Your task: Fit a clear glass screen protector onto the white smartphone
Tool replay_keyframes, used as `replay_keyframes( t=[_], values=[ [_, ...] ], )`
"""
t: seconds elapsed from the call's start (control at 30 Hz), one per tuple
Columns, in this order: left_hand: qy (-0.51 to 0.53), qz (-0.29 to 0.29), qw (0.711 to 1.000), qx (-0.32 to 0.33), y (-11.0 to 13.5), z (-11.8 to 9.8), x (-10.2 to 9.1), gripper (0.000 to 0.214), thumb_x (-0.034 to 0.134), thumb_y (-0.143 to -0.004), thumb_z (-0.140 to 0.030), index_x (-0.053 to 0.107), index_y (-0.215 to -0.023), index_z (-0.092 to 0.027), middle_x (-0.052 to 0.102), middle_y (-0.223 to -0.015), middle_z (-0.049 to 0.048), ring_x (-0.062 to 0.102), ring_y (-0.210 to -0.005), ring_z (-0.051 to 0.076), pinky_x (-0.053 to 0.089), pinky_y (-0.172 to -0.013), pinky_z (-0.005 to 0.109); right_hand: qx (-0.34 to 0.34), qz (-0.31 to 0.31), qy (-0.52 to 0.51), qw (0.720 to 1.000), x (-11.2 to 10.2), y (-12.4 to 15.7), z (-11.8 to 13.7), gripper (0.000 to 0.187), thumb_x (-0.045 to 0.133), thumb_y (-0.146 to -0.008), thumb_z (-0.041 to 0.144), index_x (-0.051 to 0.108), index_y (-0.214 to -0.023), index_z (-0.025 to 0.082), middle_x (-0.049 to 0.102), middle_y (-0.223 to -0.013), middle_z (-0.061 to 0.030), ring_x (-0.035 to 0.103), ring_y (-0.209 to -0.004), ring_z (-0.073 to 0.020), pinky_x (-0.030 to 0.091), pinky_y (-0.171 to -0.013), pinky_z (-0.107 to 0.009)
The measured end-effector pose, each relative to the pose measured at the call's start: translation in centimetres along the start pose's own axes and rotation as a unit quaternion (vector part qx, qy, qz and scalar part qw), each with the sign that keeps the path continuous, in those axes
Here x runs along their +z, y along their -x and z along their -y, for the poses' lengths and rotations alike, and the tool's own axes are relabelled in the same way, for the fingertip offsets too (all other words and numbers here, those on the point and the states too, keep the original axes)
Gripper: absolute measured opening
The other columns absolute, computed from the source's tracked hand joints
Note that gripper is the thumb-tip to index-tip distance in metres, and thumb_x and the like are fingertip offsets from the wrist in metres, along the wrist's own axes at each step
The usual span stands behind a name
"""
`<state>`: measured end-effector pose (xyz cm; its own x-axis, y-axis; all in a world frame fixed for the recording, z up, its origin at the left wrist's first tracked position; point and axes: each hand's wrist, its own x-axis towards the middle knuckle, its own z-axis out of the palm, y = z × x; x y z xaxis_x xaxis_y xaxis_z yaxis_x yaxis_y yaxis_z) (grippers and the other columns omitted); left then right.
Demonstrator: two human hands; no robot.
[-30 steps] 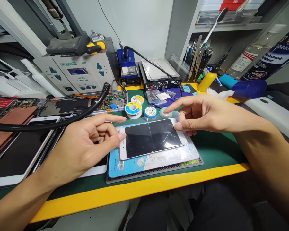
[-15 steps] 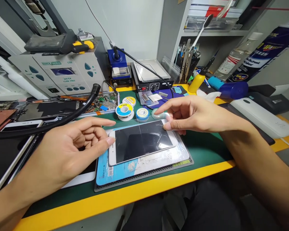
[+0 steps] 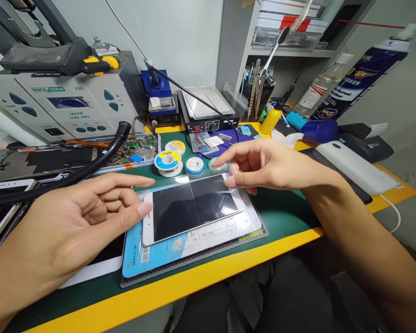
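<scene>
A white-framed smartphone [image 3: 194, 208] with a dark, glossy screen lies at a slant over a blue and white printed sheet [image 3: 208, 238]. The thumb of my left hand [image 3: 100, 208] presses on the phone's left end; its index finger stretches out above and the other fingers curl. My right hand [image 3: 273, 166] grips the far right corner, thumb on top, fingers partly hidden behind. Something clear glints along the phone's far edge and by my right fingers; what it is I cannot make out. Under the sheet lies a grey perforated pad [image 3: 194, 268].
Solder spools [image 3: 168, 162] and small round tins [image 3: 194, 166] stand just beyond the phone. A black hose [image 3: 104, 157] crosses at left before the rework station [image 3: 72, 101]. Behind are a hot plate [image 3: 211, 120] and a yellow bottle [image 3: 272, 119]. A white power bank [image 3: 353, 162] lies at right.
The whole view has shifted, so the bench and hands appear further left. Both hands keep much the same hold at the phone's ends. A clear glint now shows along its far edge.
</scene>
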<state>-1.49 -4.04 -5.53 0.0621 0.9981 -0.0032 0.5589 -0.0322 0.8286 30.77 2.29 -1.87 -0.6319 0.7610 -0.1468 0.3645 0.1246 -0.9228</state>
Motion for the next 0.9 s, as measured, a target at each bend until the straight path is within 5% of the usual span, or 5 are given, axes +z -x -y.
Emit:
replay_keyframes(
  t=[0.23, 0.4, 0.67, 0.9],
  values=[
    [-0.017, 0.003, 1.0, -0.011, 0.1, -0.2, 0.1, 0.05, 0.082, -0.072, -0.051, 0.07, -0.114, -0.027, 0.075, -0.094, 0.0016, 0.068, -0.069, 0.014, 0.054, -0.055, 0.017, -0.002, 0.001, -0.006, 1.0, 0.0, -0.1, -0.2, 0.035, 0.078, -0.082, 0.026, 0.069, -0.114, 0.015, 0.055, -0.06, 0.0067, 0.052, -0.049, -0.0081, 0.043, -0.048, -0.022],
    [-0.021, 0.006, 1.0, -0.002, 0.2, -1.3, 0.2, 0.046, 0.08, -0.075, -0.051, 0.071, -0.112, -0.024, 0.067, -0.068, -0.0033, 0.061, -0.058, 0.011, 0.051, -0.054, 0.016, -0.001, -0.001, -0.008, 1.0, 0.0, -0.2, -0.2, 0.036, 0.078, -0.081, 0.027, 0.07, -0.114, 0.015, 0.053, -0.06, 0.0066, 0.052, -0.049, -0.0081, 0.045, -0.049, -0.023],
    [0.021, 0.061, 0.998, 0.019, 0.4, -3.3, 0.4, 0.033, 0.074, -0.084, -0.035, 0.069, -0.11, -0.015, 0.062, -0.07, -0.0037, 0.054, -0.059, 0.007, 0.041, -0.052, 0.015, 0.027, -0.041, 0.035, 0.998, 0.4, -0.3, 0.0, 0.039, 0.081, -0.078, 0.045, 0.074, -0.107, 0.019, 0.056, -0.057, 0.0024, 0.046, -0.047, -0.0093, 0.031, -0.041, -0.023],
    [0.053, 0.073, 0.996, 0.017, 0.6, -3.2, 0.2, 0.033, 0.072, -0.087, -0.032, 0.066, -0.115, -0.014, 0.061, -0.072, -0.003, 0.053, -0.062, 0.008, 0.043, -0.057, 0.019, 0.023, -0.041, 0.008, 0.999, 0.4, -0.6, -0.8, 0.04, 0.082, -0.076, 0.052, 0.075, -0.105, 0.026, 0.06, -0.057, 0.0002, 0.048, -0.047, -0.0112, 0.034, -0.042, -0.025]
  ],
)
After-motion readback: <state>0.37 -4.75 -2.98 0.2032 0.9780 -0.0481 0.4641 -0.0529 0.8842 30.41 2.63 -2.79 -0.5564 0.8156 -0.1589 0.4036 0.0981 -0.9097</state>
